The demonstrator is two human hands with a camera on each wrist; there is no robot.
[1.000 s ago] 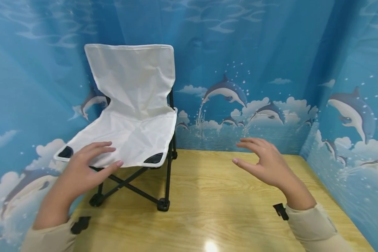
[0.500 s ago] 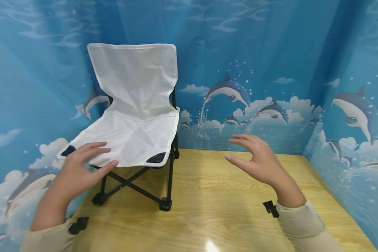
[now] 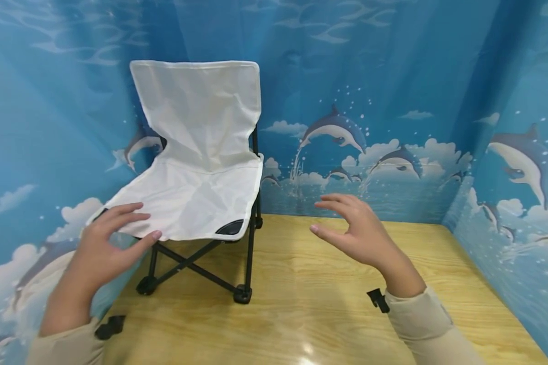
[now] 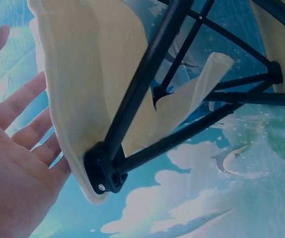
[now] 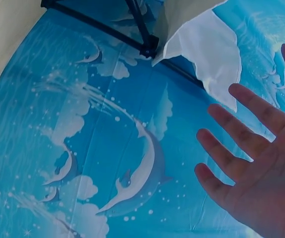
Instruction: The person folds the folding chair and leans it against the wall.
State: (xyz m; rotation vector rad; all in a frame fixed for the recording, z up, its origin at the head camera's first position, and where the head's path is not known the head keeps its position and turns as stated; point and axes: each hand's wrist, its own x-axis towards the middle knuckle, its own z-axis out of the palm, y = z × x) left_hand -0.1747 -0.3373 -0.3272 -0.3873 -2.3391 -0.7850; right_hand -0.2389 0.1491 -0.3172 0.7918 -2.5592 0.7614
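Observation:
A white fabric folding chair [image 3: 201,126] with a black tubular frame stands at the left in the head view. My left hand [image 3: 101,253] is beside the front left corner of its seat, fingers spread and nothing held. The left wrist view shows that hand [image 4: 18,163] next to the seat's edge and a black corner joint [image 4: 105,168]; whether the fingertips touch the cloth I cannot tell. My right hand [image 3: 358,230] hovers to the right of the chair, apart from it, fingers loosely extended. Its palm [image 5: 266,183] shows bare in the right wrist view.
A blue curtain [image 3: 310,61] printed with dolphins and clouds surrounds the chair at the back and both sides. The surface under the chair is a yellow wood-grain floor [image 3: 297,274]. Black camera mounts [image 3: 378,300] sit at both wrists.
My right hand has drifted left, toward the chair. The left hand has shifted slightly left, off the seat's front. The chair appears a little further right as the view turns.

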